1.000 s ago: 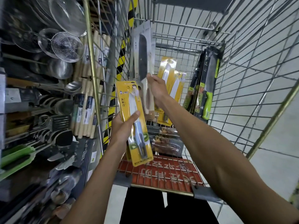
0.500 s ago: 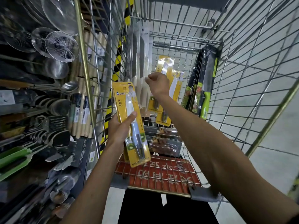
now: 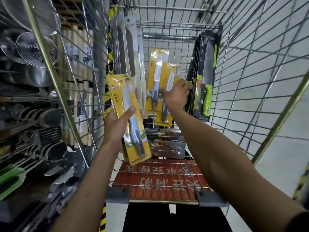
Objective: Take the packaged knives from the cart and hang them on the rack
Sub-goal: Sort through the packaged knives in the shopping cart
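Observation:
My left hand (image 3: 115, 126) grips a yellow carded knife pack (image 3: 117, 88) upright over the near end of the wire cart (image 3: 250, 81). My right hand (image 3: 175, 96) reaches into the cart and lies with spread fingers on the front of a second yellow knife pack (image 3: 173, 71); a third yellow pack (image 3: 158, 64) stands just left of it. Long white knife packs (image 3: 130, 47) lean against the cart's left wall. Black-and-green knife packs (image 3: 205, 72) lean at its right wall, close to my fingertips.
Shelving on the left holds wire strainers (image 3: 33, 47), wooden rolling pins (image 3: 78, 64) and hanging spatulas (image 3: 46, 136). Silvery packs (image 3: 167, 144) lie on the cart floor. A red sign (image 3: 158, 178) sits under the cart's near wire flap.
My right hand let go of the long white knife pack and moved right and down onto the yellow packs. The left hand kept its yellow pack, shifting slightly.

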